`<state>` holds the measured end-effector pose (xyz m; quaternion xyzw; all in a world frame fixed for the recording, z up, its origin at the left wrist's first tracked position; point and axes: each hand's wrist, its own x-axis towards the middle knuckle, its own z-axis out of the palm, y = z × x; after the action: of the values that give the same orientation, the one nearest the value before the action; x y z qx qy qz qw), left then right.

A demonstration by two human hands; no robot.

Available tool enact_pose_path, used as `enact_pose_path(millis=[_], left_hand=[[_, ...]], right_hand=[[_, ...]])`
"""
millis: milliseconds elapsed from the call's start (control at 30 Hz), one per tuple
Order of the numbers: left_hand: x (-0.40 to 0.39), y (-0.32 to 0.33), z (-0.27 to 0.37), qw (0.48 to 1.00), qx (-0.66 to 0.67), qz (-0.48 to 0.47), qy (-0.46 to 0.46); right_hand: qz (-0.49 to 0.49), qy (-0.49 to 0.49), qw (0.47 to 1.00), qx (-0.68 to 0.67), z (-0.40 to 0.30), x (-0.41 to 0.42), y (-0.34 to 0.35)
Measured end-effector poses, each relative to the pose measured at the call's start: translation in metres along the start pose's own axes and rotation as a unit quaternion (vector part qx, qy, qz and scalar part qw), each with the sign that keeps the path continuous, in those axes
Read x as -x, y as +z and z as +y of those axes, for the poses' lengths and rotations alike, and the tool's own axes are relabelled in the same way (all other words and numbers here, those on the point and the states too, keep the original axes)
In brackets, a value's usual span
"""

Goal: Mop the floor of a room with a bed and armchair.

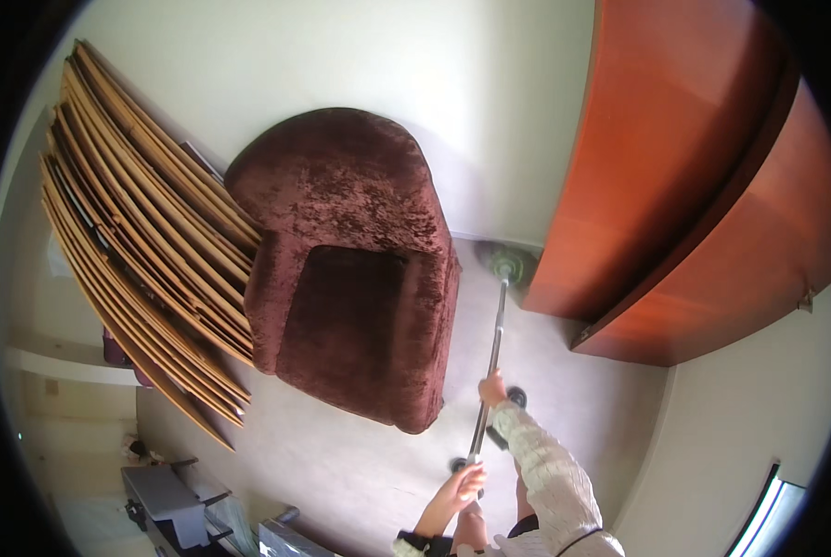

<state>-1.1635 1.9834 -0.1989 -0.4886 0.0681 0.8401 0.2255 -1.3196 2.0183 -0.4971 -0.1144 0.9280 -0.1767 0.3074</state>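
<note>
My right hand grips the metal pole of a mop partway down. Nearer to me, my left hand is wrapped around the upper end of the same pole. The pole slants away from me to a green mop head, which looks blurred. That head lies on the floor close to the wall, in the gap between a maroon velvet armchair and a tall reddish-brown wooden cabinet. Below my hands, my feet in dark footwear show partly behind the pole and sleeve.
Many long wooden boards lean in a stack left of the armchair. A grey piece of furniture stands at the lower left, near a plastic-wrapped item. The grey floor runs to a pale wall at right.
</note>
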Motion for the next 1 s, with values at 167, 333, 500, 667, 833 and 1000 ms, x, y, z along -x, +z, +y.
enact_pose_path(millis=[167, 333, 500, 667, 833, 1000], left_hand=[[0.075, -0.067, -0.039, 0.987, 0.087, 0.013, -0.134], [0.191, -0.124, -0.088, 0.994, 0.013, 0.094, 0.046], [0.258, -0.166, -0.109, 0.934, -0.311, 0.063, 0.165], [0.239, -0.187, -0.105, 0.983, -0.098, 0.155, -0.006], [0.172, -0.192, -0.079, 0.99, -0.077, 0.081, -0.08], [0.112, -0.146, -0.059, 0.99, -0.077, -0.024, -0.117]], right_hand=[[-0.102, -0.072, 0.99, 0.072, -0.047, 0.12, 0.022], [-0.107, 0.098, 0.969, -0.2, -0.097, 0.23, 0.084], [-0.077, 0.192, 0.934, -0.293, -0.125, 0.309, 0.125], [-0.14, 0.089, 0.98, -0.108, -0.118, 0.305, 0.137], [-0.072, -0.11, 0.984, 0.122, -0.09, 0.263, 0.106], [0.051, 0.268, 0.934, -0.231, -0.039, 0.207, 0.04]])
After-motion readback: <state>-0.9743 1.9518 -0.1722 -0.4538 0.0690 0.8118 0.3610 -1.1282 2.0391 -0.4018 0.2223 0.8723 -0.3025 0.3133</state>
